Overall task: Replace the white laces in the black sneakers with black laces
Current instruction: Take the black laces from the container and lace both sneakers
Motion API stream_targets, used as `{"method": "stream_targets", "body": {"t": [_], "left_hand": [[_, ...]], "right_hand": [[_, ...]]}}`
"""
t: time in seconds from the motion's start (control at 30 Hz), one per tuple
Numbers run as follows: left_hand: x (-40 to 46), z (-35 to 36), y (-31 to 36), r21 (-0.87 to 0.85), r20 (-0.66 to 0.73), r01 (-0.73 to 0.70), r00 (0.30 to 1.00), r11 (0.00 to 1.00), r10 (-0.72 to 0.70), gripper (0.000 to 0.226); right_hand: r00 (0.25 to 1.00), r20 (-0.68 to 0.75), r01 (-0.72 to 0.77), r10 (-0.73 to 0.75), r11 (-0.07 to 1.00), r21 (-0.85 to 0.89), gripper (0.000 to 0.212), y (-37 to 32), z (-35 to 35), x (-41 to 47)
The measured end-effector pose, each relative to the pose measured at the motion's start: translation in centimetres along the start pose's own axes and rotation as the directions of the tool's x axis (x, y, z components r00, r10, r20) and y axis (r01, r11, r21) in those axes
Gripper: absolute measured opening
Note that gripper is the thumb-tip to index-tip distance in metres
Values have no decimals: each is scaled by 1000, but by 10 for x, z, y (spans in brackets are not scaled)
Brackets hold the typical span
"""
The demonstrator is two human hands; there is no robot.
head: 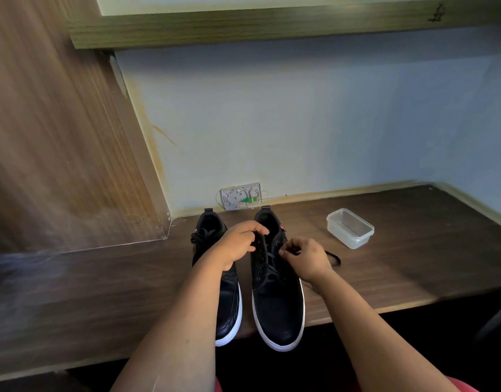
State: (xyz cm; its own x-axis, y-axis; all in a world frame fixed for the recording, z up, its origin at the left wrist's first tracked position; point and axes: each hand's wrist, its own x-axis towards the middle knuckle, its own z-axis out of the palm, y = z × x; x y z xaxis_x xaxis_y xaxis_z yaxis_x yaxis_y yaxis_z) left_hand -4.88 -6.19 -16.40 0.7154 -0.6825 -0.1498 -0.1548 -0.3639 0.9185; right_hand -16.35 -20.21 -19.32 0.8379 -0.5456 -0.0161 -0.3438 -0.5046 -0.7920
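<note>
Black lace (pixel 272 257) partly hidden by hands; right hand (pixel 306 257) fingers pinch it, left hand (pixel 238 243) fingers curl on right sneaker (pixel 274 292) collar.

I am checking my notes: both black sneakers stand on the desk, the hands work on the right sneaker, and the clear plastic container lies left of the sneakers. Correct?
One mistake: in the head view the clear plastic container stands to the right of the sneakers, not left. The rest holds.
</note>
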Motion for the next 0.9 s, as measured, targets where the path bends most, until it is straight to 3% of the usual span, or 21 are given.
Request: {"method": "stream_targets", "body": {"t": [0.17,0.3,0.47,0.67,0.8,0.9], "left_hand": [[-3,-5,0,-189,-54,9,998,982,-20,41],[-1,-4,-2,-180,-81,7,996,984,-22,36],[-7,-1,-3,126,-66,-35,997,991,43,32],[0,5,-3,275,-57,-100,991,956,120,35],[3,16,-1,547,-1,-131,988,827,157,29],[3,20,-2,596,6,-120,989,794,145,25]], "right_hand": [[1000,-11,16,-17,997,-77,11,-3,-1,-1],[1000,-22,8,-10,996,-93,9,-6,0,-2],[1000,-11,0,-1,992,-129,8,-6,-3,0],[999,20,-24,26,995,-94,6,-2,-7,1],[999,50,-8,12,997,-83,5,-3,-8,0],[997,75,45,-33,986,-163,6,-5,-11,-1]]}}
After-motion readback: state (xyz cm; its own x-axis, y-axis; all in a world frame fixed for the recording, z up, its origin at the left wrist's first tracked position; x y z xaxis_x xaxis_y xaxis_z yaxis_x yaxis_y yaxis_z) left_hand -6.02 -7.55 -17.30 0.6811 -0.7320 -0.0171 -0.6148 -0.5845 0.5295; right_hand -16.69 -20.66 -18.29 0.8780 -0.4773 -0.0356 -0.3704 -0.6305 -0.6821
